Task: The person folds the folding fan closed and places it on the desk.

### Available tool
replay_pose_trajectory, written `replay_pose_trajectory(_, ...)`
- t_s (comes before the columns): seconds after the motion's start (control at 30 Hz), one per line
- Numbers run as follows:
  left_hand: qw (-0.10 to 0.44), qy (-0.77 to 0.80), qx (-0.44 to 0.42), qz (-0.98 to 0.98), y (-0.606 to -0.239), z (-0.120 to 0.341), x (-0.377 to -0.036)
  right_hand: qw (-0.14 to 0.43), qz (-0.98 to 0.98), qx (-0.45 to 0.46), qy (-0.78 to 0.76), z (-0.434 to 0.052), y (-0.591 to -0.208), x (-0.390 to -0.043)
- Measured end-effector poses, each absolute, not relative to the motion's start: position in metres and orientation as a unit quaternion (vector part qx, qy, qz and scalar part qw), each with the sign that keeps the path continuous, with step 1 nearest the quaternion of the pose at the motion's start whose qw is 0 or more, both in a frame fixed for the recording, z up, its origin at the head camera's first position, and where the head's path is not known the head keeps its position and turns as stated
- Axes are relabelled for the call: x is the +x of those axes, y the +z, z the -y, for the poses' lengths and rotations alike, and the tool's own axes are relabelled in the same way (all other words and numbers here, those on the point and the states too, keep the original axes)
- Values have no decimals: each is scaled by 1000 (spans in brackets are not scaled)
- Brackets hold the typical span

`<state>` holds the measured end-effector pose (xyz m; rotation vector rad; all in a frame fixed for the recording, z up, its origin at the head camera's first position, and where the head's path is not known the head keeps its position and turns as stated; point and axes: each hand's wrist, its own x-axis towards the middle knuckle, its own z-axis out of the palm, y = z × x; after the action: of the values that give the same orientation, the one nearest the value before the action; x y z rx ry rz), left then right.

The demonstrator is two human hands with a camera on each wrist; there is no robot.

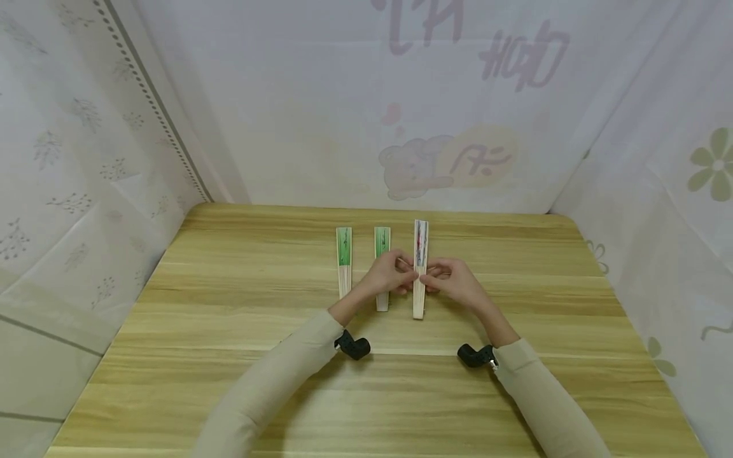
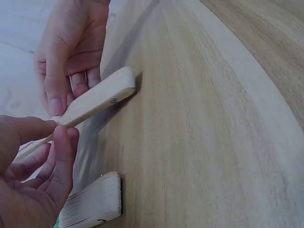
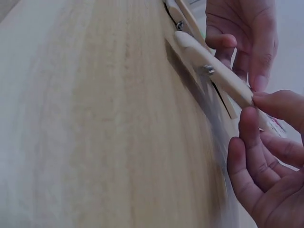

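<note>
Three folded paper fans lie side by side on the wooden table [image 1: 229,356]. Both hands hold the rightmost one, a white fan with pink marks [image 1: 420,245], at the middle of its wooden ribs. My left hand [image 1: 408,277] pinches it from the left between thumb and forefinger [image 2: 57,130]. From the right, my right hand [image 1: 431,278] pinches the same ribs [image 3: 254,107]. The fan's pivot end [image 2: 102,95] [image 3: 209,69] is raised slightly above the table, with a shadow under it. The middle green fan [image 1: 382,242] runs partly under my left hand.
A second green fan [image 1: 343,261] lies furthest left, untouched. The middle fan's wooden butt [image 2: 95,202] shows close below my left hand. Patterned white cloth walls [image 1: 86,159] close in the table on the left, back and right.
</note>
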<state>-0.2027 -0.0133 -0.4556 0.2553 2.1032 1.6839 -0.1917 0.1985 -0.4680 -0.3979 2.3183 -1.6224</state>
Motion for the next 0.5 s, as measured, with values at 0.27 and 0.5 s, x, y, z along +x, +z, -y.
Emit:
replay_pose_trajectory(0.27,195,589,114,-776,-454,20,-204,134,-822,-119,-540,-208,-469,-194)
replay_pose_trajectory(0.5,179,583,164,-776,-455,34,-205,131,-819,-141,-541,-210,-469,-193)
